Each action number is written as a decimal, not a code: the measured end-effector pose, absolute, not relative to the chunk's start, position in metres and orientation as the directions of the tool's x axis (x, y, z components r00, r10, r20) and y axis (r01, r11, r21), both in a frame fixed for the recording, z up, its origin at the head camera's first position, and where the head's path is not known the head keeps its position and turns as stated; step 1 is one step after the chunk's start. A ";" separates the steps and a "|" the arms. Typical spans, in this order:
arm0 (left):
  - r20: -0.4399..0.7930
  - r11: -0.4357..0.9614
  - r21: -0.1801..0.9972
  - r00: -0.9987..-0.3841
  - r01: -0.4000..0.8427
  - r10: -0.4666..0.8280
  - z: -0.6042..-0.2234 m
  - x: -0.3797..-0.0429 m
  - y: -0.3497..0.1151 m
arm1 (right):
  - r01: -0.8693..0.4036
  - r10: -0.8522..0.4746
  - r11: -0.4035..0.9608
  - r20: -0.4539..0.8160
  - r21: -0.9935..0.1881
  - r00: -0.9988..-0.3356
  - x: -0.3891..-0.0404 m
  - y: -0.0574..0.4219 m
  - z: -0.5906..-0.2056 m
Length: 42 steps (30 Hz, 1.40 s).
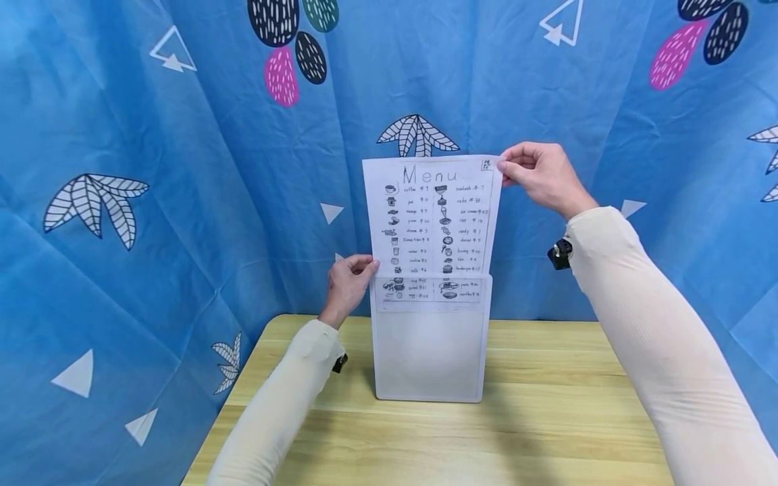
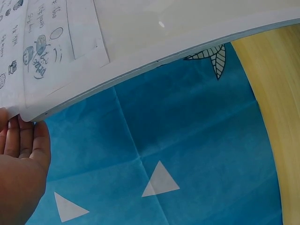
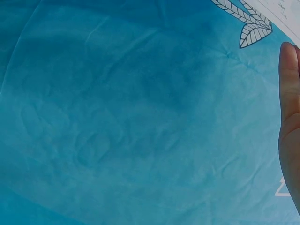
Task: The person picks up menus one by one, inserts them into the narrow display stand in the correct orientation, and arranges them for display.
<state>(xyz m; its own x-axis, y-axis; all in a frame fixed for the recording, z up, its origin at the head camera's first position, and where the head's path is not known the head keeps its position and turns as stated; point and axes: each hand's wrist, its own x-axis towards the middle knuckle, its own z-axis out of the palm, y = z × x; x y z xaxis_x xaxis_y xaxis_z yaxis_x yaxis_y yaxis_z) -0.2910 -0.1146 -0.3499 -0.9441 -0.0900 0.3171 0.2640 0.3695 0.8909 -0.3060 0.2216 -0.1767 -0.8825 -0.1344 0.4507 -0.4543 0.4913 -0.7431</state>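
Observation:
A white paper menu (image 1: 435, 223), headed "Menu" with small drawings and prices, stands upright with its lower end inside a clear, white-edged display sleeve (image 1: 430, 358). Most of the sheet sticks out above the sleeve's top edge. My right hand (image 1: 543, 177) pinches the menu's upper right corner between thumb and fingers. On the other side, my left hand (image 1: 349, 287) pinches the sheet's left edge beside the sleeve's top left corner. The left wrist view has the fingers of that hand (image 2: 23, 150) behind this corner. Only part of the right hand (image 3: 290, 112) shows in the right wrist view.
The sleeve's lower edge is at a light wooden table (image 1: 547, 391). Behind and on both sides hangs a blue curtain (image 1: 200, 202) printed with leaves, triangles and coloured ovals. Each wrist wears a small black device (image 1: 560, 254).

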 end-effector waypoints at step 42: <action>0.343 0.400 0.871 -0.936 0.284 -0.083 -0.353 -0.293 -0.117 | -0.417 -0.151 0.517 0.399 -0.748 -0.904 -0.307 0.220 -0.187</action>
